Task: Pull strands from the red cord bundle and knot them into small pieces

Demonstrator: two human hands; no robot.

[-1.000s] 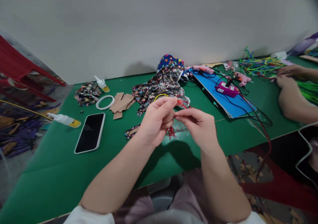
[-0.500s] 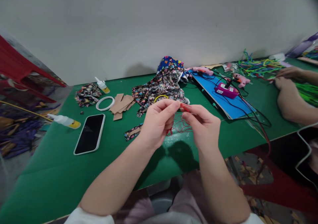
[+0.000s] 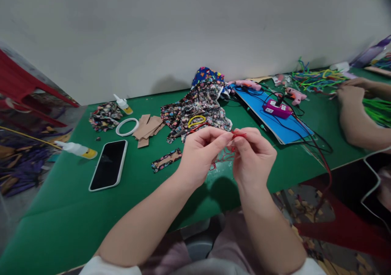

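Observation:
My left hand [image 3: 200, 155] and my right hand [image 3: 253, 155] meet over the green table [image 3: 91, 218], fingers pinched together. Between them they hold a thin red thread [image 3: 237, 134], and a loose tangle of it [image 3: 224, 155] hangs below the fingers. Just beyond the hands lies a heap of dark flowered fabric [image 3: 198, 108] with a yellow ring [image 3: 196, 120] on it. A small fabric-covered strip [image 3: 166, 160] lies on the table left of my left hand.
A phone [image 3: 108, 165], two glue bottles [image 3: 76, 149], a white ring [image 3: 127, 126] and cardboard pieces [image 3: 148, 126] lie at the left. A blue board [image 3: 275, 122] with a magenta device, cables and pink glue guns is at the right. Another person's arms [image 3: 356, 116] rest by coloured pipe cleaners [image 3: 317, 79].
Both hands have shifted a little to the right and closer together, working the red thread. The yellow ring and the fabric strip now show beside my left hand.

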